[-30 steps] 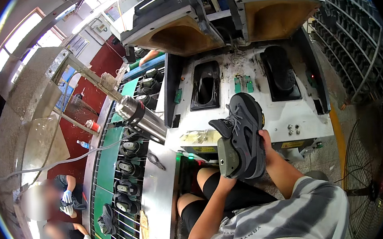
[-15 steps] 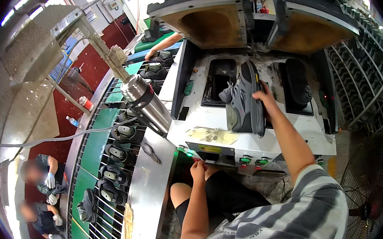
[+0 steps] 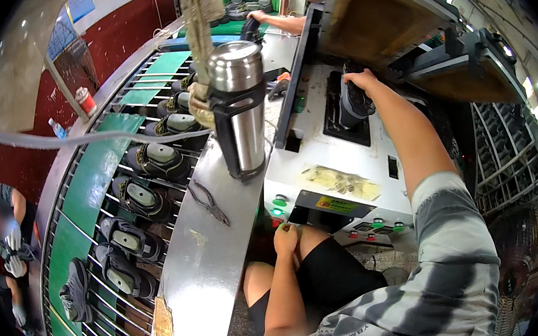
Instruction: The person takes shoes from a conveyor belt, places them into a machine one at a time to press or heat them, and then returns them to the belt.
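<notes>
Shoe held in R hand, well apart fr. L hand, L grip unclear

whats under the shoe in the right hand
Below the shoe in the right hand, a black frame set in the white machine top shows. The shoe hides the frame's middle; what lies there, and whether they touch, cannot be seen.

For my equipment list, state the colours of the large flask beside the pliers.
The flask is silver with a black handle, seen best in the head view.
</notes>
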The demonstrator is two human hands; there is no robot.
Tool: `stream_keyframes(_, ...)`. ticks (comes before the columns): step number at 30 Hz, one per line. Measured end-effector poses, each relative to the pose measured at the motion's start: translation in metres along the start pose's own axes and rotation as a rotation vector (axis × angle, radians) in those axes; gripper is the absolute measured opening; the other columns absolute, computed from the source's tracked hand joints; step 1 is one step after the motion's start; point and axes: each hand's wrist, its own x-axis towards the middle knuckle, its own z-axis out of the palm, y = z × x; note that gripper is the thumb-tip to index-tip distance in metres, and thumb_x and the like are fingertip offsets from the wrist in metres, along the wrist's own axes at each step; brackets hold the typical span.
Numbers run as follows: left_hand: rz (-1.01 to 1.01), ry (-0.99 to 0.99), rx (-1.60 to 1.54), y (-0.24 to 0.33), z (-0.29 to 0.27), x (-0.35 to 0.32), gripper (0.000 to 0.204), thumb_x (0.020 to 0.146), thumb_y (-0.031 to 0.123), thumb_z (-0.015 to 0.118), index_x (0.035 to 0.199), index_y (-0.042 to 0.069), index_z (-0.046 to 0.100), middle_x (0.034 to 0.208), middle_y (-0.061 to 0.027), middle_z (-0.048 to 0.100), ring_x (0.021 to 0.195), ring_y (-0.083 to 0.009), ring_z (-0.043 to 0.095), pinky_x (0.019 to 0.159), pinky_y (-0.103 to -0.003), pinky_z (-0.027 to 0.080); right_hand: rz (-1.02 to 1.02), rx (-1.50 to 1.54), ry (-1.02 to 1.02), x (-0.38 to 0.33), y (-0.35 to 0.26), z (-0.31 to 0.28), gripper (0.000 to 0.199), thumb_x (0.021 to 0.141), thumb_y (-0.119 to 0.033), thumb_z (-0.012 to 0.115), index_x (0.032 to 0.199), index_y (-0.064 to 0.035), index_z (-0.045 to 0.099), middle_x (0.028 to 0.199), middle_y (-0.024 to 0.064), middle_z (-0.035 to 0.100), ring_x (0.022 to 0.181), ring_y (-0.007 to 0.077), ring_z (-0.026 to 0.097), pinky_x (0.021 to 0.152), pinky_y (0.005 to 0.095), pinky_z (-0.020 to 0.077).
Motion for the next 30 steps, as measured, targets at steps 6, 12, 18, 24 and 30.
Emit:
stream_keyframes(6, 0.039, 0.03, -0.112, 0.021, -0.019, -0.019, 0.028, 0.081, 0.025, 0.06, 0.093, 0.001, 0.067, 0.086, -0.0167, 0.069, 0.082, -0.0294, 0.066, 0.076, -0.037, 0.05, -0.018, -0.296, -0.025, -0.02, -0.007, 0.028, 0.11, 0.055, -0.044, 0.074, 0.144, 0.0042, 0.031, 0.139, 0.0266, 0.045, 0.126, 0.0354, 0.049, 0.103, 0.0375, 0.0415)
stream_keyframes(12, 0.08, 0.007, -0.196, 0.008, -0.009, -0.019, 0.023, 0.085, 0.018, 0.061, 0.095, -0.003, 0.065, 0.082, -0.0105, 0.067, 0.075, -0.0168, 0.063, 0.071, -0.029, 0.048, -0.022, -0.426, 0.001, -0.061, -0.001, 0.031, 0.091, 0.079, -0.067, 0.051, 0.147, -0.0095, 0.032, 0.147, 0.0267, 0.033, 0.132, 0.0385, 0.04, 0.106, 0.0473, 0.0366)
stream_keyframes(18, 0.127, -0.012, -0.201, -0.02, -0.001, -0.013, 0.02, 0.087, 0.016, 0.061, 0.092, -0.003, 0.065, 0.076, -0.0043, 0.063, 0.068, -0.0108, 0.056, 0.062, -0.026, 0.044, -0.374, -0.571, 0.052, -0.134, 0.022, 0.027, 0.095, 0.078, -0.069, 0.054, 0.146, -0.0066, 0.033, 0.152, 0.0201, 0.027, 0.14, 0.0364, 0.025, 0.111, 0.0472, 0.0287)
stream_keyframes(24, 0.098, -0.038, -0.299, -0.02, -0.003, -0.008, 0.016, 0.088, 0.016, 0.059, 0.092, 0.001, 0.063, 0.073, -0.0007, 0.059, 0.06, -0.0087, 0.052, 0.055, -0.023, 0.042, -0.303, -0.37, -0.016, -0.129, 0.017, 0.015, 0.09, 0.064, -0.044, 0.073, 0.141, -0.0108, 0.043, 0.147, 0.0138, 0.035, 0.137, 0.0339, 0.03, 0.108, 0.0453, 0.0364)
stream_keyframes(30, 0.059, -0.049, -0.366, -0.014, 0.006, -0.008, 0.014, 0.089, 0.016, 0.059, 0.092, 0.002, 0.063, 0.072, -0.0002, 0.058, 0.059, -0.0075, 0.052, 0.052, -0.021, 0.04, -0.36, -0.306, 0.079, -0.126, 0.04, 0.02, 0.087, 0.065, -0.046, 0.074, 0.14, -0.0106, 0.045, 0.149, 0.0105, 0.036, 0.139, 0.0316, 0.029, 0.109, 0.0408, 0.0352)
